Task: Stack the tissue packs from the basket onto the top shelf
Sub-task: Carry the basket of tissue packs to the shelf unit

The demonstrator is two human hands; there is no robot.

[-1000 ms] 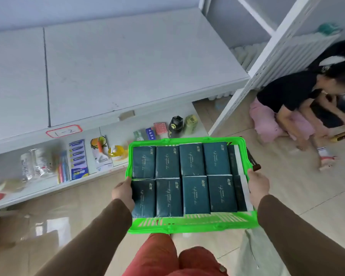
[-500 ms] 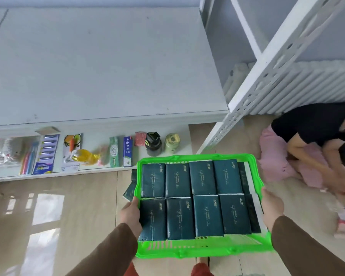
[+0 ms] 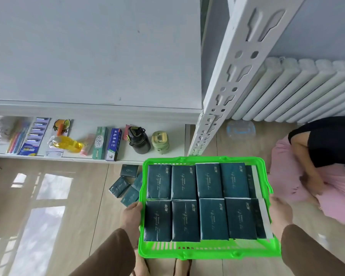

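Left hand (image 3: 132,217) curled over the left rim of the green basket (image 3: 207,252), right hand (image 3: 280,213) gripping the right rim. Held level above the wood floor (image 3: 48,196), just in front of the white top shelf (image 3: 92,52). Filled with dark teal tissue packs (image 3: 208,181) in 2 rows. 4 loose packs (image 3: 126,186) on the floor by the basket's left side. Bottles and boxes on a lower shelf (image 3: 167,156); a radiator (image 3: 299,90) and a crouching person (image 3: 327,148) at right.
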